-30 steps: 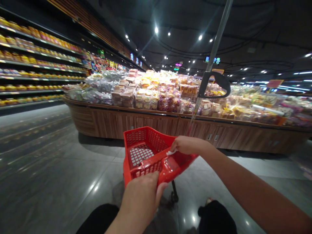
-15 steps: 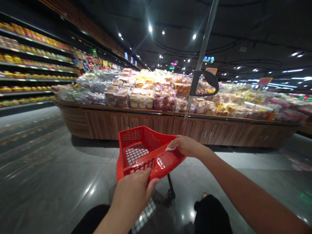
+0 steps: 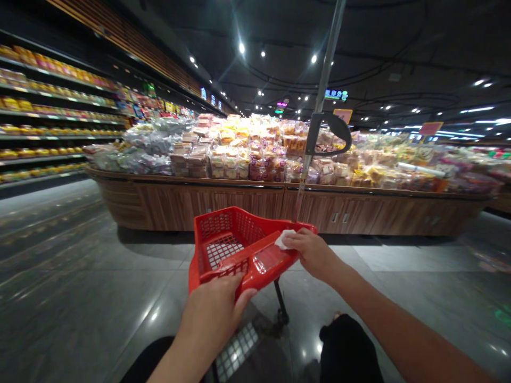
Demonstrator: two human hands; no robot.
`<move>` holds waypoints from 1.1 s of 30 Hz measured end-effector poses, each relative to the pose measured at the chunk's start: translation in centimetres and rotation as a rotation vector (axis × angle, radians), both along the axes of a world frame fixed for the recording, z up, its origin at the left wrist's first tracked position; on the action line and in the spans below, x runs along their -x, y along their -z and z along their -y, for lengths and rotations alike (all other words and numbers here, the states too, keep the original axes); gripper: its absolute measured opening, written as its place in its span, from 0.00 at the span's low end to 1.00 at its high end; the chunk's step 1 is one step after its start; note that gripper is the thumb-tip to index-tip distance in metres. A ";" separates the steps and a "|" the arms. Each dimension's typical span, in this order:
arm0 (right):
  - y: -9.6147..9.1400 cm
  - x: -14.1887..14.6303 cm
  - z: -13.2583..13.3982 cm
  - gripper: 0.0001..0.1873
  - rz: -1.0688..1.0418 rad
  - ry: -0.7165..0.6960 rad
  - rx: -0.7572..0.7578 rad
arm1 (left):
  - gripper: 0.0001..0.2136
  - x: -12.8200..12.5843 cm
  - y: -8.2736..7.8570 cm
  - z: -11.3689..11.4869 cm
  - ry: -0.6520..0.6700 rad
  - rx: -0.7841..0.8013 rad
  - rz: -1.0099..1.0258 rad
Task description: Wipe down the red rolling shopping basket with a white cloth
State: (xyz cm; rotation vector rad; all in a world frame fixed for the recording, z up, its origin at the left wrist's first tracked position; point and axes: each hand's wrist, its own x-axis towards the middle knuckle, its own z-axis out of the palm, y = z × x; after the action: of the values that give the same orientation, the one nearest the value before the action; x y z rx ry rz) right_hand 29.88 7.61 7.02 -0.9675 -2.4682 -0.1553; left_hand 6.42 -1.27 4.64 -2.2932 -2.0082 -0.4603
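2 bare hands: 1 left hand (image 3: 211,314), 1 right hand (image 3: 313,254). 1 red plastic mesh-sided shopping basket (image 3: 227,250). 1 small white paper tissue (image 3: 285,239). 1 thin silver metal pole (image 3: 321,69) w/ 1 black curved plastic handle (image 3: 333,133). 1 small black caster wheel (image 3: 283,317). 2 black-clad legs (image 3: 347,351). 1 long curved brown wood-panelled table (image 3: 239,205), w/ bagged goods on top, too many to count. approx. 6 tiers of long metal wall shelf (image 3: 40,109). 2 small red-orange price signs (image 3: 430,128).
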 end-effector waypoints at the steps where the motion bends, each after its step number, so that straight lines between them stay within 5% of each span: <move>1: 0.4 0.1 1.0 0.24 -0.031 -0.033 -0.020 | 0.18 0.1 0.0 0.0 -0.001 0.000 -0.002; 4: 1.6 -0.1 2.6 0.28 -0.084 -0.049 -0.063 | 0.18 0.1 -0.2 -0.1 0.000 0.003 -0.012; 10: 3.7 -0.7 2.6 0.31 -0.250 0.223 -0.127 | 0.19 0.0 -0.6 -0.2 -0.047 0.033 -0.050; 16: 7.7 3.4 7.1 0.32 -0.373 0.087 -0.151 | 0.20 0.0 -0.5 -0.3 -0.049 0.004 -0.048; 21: 10.8 3.0 5.6 0.33 -0.627 0.086 -0.205 | 0.20 0.0 -0.4 -0.2 0.007 -0.034 -0.073; 33: 11.8 5.8 5.4 0.33 -0.789 0.095 -0.154 | 0.21 1.0 0.4 -1.0 0.078 -0.142 -0.082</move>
State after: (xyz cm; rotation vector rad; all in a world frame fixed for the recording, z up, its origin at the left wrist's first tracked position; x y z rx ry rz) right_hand 24.05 2.24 -4.73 -0.8620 -1.6660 0.0108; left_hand 5.45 -0.26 4.28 -2.2721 -1.7932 -0.4888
